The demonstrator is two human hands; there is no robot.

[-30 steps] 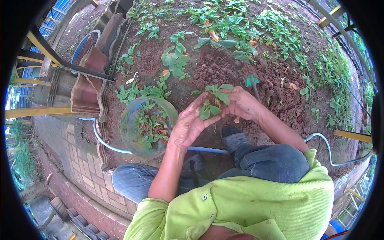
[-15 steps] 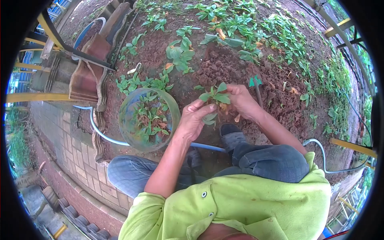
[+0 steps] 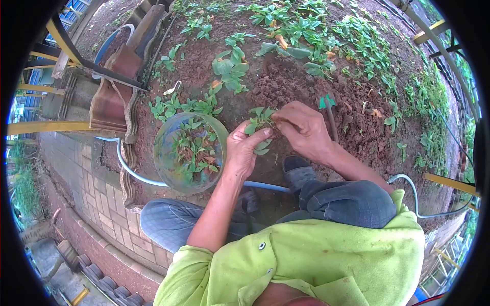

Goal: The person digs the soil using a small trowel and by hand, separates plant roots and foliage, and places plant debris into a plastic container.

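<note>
A small leafy seedling [image 3: 262,118] is pinched between the thumb and fingers of my left hand [image 3: 242,149]. Close against its right side, my right hand [image 3: 305,129] has its fingertips pressed together at the leaves; whether they grip a leaf or a stem is hidden. Left of my left forearm stands a round, see-through tub [image 3: 159,162] with pulled plants [image 3: 192,150] and some brown leaves inside. Beyond my right hand, a tool with a green head [image 3: 326,102] and a dark handle rests on loose soil [image 3: 283,84].
Green plants [image 3: 301,25] grow across the bed ahead and to the right. A light blue hose [image 3: 265,186] runs along the ground by my shoes. Clay roof tiles [image 3: 109,104] edge the bed at left, beside a brick path [image 3: 104,204]. Yellow bars [image 3: 48,127] stick in from the sides.
My right hand has turned, its back now facing up, with the fingertips still at the seedling. The brownish leaf below the seedling no longer shows. My left hand keeps its hold, shifted slightly.
</note>
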